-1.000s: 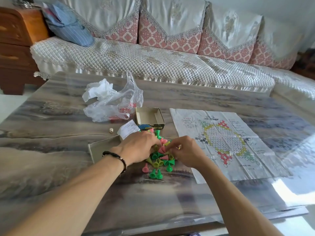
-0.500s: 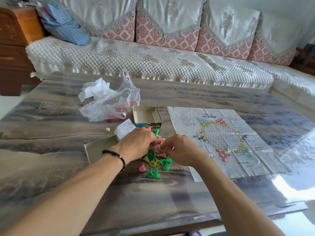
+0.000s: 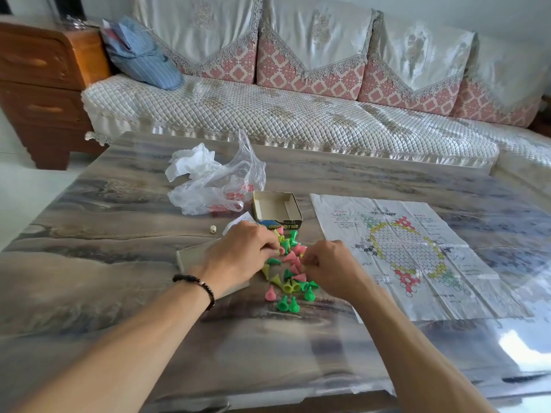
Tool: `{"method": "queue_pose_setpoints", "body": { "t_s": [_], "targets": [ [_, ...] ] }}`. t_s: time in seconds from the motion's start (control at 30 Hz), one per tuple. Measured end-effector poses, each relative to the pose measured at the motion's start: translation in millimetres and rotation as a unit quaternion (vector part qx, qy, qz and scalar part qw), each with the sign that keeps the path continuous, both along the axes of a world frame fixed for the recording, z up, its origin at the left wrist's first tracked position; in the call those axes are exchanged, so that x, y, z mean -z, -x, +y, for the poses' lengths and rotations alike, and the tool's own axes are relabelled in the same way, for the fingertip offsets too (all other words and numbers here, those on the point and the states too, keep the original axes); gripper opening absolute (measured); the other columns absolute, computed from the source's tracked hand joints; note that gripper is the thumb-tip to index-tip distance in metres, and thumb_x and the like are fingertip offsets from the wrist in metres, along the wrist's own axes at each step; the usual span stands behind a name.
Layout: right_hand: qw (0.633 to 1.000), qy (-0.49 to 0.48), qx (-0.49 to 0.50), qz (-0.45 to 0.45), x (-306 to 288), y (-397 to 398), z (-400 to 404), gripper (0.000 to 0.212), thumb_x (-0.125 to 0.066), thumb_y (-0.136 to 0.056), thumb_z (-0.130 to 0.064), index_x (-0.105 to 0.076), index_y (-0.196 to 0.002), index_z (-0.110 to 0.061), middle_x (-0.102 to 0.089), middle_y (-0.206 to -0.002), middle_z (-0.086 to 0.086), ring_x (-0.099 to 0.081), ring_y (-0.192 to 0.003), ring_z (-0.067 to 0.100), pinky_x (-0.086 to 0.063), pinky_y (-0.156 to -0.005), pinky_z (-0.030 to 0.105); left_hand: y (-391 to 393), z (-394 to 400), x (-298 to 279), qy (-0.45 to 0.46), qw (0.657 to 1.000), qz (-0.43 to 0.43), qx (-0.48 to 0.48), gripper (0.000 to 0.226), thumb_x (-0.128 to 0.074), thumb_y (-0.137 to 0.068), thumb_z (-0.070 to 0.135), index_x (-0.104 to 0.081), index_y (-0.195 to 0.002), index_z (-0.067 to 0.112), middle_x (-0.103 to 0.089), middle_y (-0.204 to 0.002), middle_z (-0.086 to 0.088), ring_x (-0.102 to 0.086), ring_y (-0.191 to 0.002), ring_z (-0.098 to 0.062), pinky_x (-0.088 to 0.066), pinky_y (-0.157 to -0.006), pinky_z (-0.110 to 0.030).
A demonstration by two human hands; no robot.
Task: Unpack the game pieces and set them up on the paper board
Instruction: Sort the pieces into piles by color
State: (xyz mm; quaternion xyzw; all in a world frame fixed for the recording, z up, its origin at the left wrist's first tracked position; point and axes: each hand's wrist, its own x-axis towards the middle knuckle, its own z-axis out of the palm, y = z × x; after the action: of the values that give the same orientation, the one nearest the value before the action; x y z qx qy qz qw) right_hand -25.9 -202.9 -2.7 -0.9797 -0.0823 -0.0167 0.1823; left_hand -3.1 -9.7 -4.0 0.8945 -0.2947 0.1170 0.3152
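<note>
Plastic pieces (image 3: 287, 263) lie heaped between both curled hands, grip unclear; board (image 3: 411, 251) lies just beside right hand (image 3: 329, 268), farther from left hand (image 3: 244, 251).

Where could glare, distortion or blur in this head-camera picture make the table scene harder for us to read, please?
Head view: window glare whitens the glossy table at lower right and washes the paper board's near corner; the wide lens bows the sofa and table edges; the game pieces look soft, so fingertip grips of the left hand and right hand are unclear.
</note>
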Motion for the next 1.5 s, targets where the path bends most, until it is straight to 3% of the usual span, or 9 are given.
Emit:
{"method": "queue_pose_setpoints", "body": {
  "t_s": [0.17, 0.23, 0.4, 0.5, 0.67, 0.8, 0.97, 1.13, 1.5],
  "targets": [
    [0.996, -0.064, 0.031, -0.044, -15, 1, 9, 0.021, -0.057, -0.074, 0.001, -0.074, -0.07, -0.01, -0.062, -0.061, -0.012, -0.055, -0.056, 0.0, -0.038, -0.048, 0.008, 28, 34, -5, 0.034, 0.999, -0.005, -0.027, 0.004, -0.075, -0.081, 0.019, -0.077, -0.077, 0.018, -0.072, -0.074, 0.008, -0.054, -0.061, 0.0, -0.044, -0.067, -0.024],
    [0.995, -0.087, 0.015, -0.049, -24, 4, 22, 0.016, -0.06, -0.074, -0.002, -0.074, -0.07, -0.01, -0.067, -0.062, -0.007, -0.06, -0.059, 0.009, -0.045, -0.052, 0.013, 42, 48, -6, 0.05, 0.998, -0.013, -0.037, 0.003, -0.076, -0.079, 0.016, -0.077, -0.077, 0.018, -0.072, -0.074, 0.008, -0.056, -0.061, -0.002, -0.044, -0.066, -0.022],
    [0.984, -0.104, -0.123, 0.083, -34, 30, 78, 0.017, -0.067, -0.076, -0.005, -0.077, -0.084, -0.016, -0.063, -0.057, -0.024, -0.058, -0.057, -0.009, -0.042, -0.056, 0.007, 71, 94, 9, 0.061, 0.995, -0.005, -0.084, 0.007, -0.078, -0.075, 0.012, -0.075, -0.078, 0.018, -0.071, -0.075, 0.008, -0.062, -0.066, -0.01, -0.046, -0.065, -0.024],
    [0.978, -0.055, -0.158, 0.124, -19, 33, 107, 0.021, -0.066, -0.077, -0.007, -0.077, -0.091, -0.018, -0.073, -0.08, -0.011, -0.064, -0.072, -0.001, -0.05, -0.066, 0.011, 85, 120, 16, 0.048, 0.993, -0.008, -0.108, 0.007, -0.079, -0.075, 0.015, -0.074, -0.077, 0.02, -0.069, -0.072, 0.011, -0.058, -0.064, -0.004, -0.043, -0.064, -0.02],
    [0.989, -0.069, -0.121, 0.056, -4, 23, 142, 0.024, -0.062, -0.079, -0.008, -0.077, -0.096, -0.018, -0.074, -0.09, -0.004, -0.06, -0.076, 0.003, -0.037, -0.059, -0.002, 100, 149, 30, 0.047, 0.988, 0.011, -0.145, 0.006, -0.079, -0.076, 0.017, -0.076, -0.079, 0.02, -0.069, -0.074, 0.009, -0.062, -0.068, -0.008, -0.048, -0.067, -0.027],
    [0.985, -0.074, -0.15, 0.049, 1, 18, 174, 0.027, -0.058, -0.078, -0.006, -0.076, -0.095, -0.016, -0.073, -0.092, -0.001, -0.062, -0.08, 0.01, -0.045, -0.073, 0.014, 96, 167, 38, 0.041, 0.982, 0.016, -0.185, 0.003, -0.077, -0.078, 0.015, -0.075, -0.079, 0.018, -0.071, -0.077, 0.005, -0.063, -0.074, -0.014, -0.049, -0.073, -0.028],
    [0.976, -0.037, -0.206, 0.055, 7, 24, 199, 0.028, -0.058, -0.08, -0.012, -0.074, -0.1, -0.023, -0.071, -0.101, -0.005, -0.064, -0.09, 0.013, -0.048, -0.08, 0.022, 93, 184, 41, 0.016, 0.98, 0.005, -0.199, 0.002, -0.074, -0.08, 0.016, -0.073, -0.081, 0.017, -0.067, -0.075, 0.003, -0.06, -0.068, -0.016, -0.046, -0.063, -0.03],
    [0.977, -0.046, -0.202, 0.051, 10, 25, 201, 0.03, -0.064, -0.074, -0.013, -0.072, -0.101, -0.023, -0.061, -0.08, -0.008, -0.059, -0.079, 0.015, -0.041, -0.068, 0.019, 90, 187, 43, -0.008, 0.985, 0.02, -0.169, 0.012, -0.071, -0.083, 0.022, -0.074, -0.095, 0.021, -0.063, -0.08, 0.005, -0.056, -0.073, -0.015, -0.039, -0.064, -0.026],
    [0.972, -0.079, -0.214, 0.05, 10, 26, 189, 0.052, -0.071, -0.071, -0.023, -0.061, -0.122, -0.023, -0.061, -0.098, -0.01, -0.063, -0.072, 0.007, -0.05, -0.075, 0.021, 93, 186, 39, -0.029, 0.982, 0.058, -0.179, 0.039, -0.078, -0.077, 0.029, -0.068, -0.114, 0.024, -0.059, -0.092, 0.009, -0.055, -0.081, -0.012, -0.041, -0.072, -0.023]
  ]
}}
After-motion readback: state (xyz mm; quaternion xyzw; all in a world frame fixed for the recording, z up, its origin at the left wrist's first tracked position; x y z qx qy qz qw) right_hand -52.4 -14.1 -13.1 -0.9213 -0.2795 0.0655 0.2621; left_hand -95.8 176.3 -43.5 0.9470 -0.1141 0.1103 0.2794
